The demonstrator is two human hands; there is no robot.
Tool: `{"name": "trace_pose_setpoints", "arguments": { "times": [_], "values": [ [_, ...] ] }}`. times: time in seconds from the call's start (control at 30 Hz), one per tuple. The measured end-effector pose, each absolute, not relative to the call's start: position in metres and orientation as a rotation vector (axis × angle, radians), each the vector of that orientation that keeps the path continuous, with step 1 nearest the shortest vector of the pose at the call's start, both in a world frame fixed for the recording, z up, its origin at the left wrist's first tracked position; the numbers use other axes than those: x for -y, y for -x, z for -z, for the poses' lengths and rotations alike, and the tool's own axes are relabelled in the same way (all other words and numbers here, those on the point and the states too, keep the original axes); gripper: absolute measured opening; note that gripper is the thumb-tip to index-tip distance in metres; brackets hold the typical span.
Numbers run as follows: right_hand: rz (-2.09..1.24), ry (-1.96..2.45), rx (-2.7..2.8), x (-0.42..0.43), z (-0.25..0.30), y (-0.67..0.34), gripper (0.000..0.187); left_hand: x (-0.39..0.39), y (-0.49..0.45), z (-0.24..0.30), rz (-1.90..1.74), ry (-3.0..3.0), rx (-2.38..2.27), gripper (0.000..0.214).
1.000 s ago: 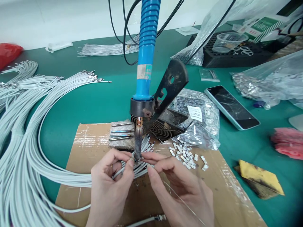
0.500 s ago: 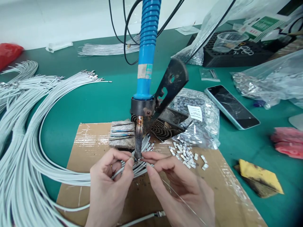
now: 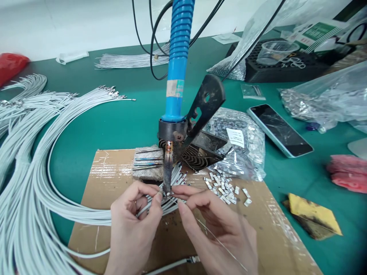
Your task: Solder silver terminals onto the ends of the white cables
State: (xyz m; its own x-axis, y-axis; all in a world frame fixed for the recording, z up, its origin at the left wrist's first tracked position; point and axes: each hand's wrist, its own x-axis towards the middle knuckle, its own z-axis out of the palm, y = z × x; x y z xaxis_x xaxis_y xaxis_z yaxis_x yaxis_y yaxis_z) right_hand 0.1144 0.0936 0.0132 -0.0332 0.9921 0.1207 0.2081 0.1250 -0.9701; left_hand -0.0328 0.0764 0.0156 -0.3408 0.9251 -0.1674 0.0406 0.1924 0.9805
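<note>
The green bench [image 3: 129, 126] runs past the left and right edges of the card [image 3: 114, 168]. Cables [image 3: 37, 152] crowd my left and cross the card's left edge, so there is more room on my right. The iron [image 3: 175, 76] hangs tip down between my fingertips. My right hand [image 3: 222, 225] pinches thin wire [image 3: 226, 249]; my left hand [image 3: 136, 221] grips a part [image 3: 168, 194], mostly hidden, at the tip

A blue soldering iron [image 3: 176, 76] stands nearly upright, dark tip down at a tiny pale part [image 3: 168, 194]; a thin wire [image 3: 220, 242] slants rightward.
</note>
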Motion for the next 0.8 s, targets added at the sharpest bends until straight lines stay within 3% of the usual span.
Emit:
{"name": "trace_pose_setpoints", "arguments": {
  "times": [0.8],
  "values": [
    [-1.044, 1.258, 1.286, -0.091, -0.018, -0.104, 0.017, -0.073, 0.013, -0.023, -1.398, -0.876, -1.819, 0.012]
  ]
}}
